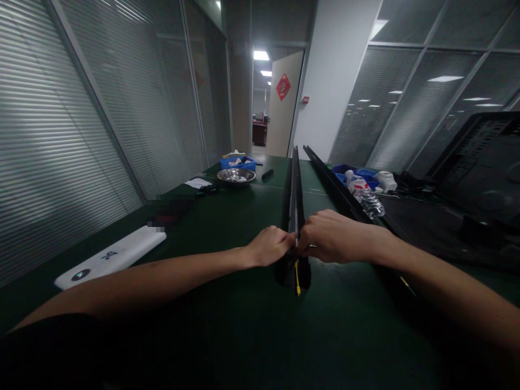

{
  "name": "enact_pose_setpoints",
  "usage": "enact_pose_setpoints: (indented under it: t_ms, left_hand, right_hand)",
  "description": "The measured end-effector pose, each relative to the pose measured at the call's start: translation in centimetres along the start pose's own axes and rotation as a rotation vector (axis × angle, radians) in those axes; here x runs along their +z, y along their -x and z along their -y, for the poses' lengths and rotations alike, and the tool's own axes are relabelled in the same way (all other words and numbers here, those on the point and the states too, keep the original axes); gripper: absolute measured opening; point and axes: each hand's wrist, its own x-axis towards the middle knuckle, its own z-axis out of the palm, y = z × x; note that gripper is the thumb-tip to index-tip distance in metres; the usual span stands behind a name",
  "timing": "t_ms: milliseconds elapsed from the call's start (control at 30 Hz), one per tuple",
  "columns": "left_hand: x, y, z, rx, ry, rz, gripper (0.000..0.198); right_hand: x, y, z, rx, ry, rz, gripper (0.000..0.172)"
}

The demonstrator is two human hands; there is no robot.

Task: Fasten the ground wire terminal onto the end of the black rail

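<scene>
Head view, dim room. I see a long black rail (295,189) lying on the green table (227,325), long axis running 6 to 12 o'clock, straight away from me toward the doorway. Near end sits at centre frame, far end points to 12. A yellow wire (297,279) comes out of the near end and points back toward 6.

Left hand (268,246) comes in from 8 o'clock, fingers curled narrow, touching the rail's left side close to the near end. Right hand (331,235) comes in from 4 o'clock, fingers bent and pinched in against the rail's right side. Both hands meet at the rail, just about touching each other. I cannot tell whether either fully grips it or only presses.

A second rail (337,184) lies just right of the first, angled toward 1 o'clock. White box (111,257) at 9 o'clock. Steel bowl (236,175) and blue bin (238,162) at 11 o'clock, well apart from the hands. Bottle (364,195) at 2 o'clock.
</scene>
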Motion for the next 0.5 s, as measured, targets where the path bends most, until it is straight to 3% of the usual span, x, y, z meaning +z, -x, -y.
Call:
enact_pose_setpoints:
  t_ms: [500]
  left_hand:
    - [-0.03, -0.17, 0.12, -0.033, 0.017, -0.006, 0.062]
  right_hand:
    - [0.16, -0.24, 0.17, 0.027, 0.042, 0.04, 0.021]
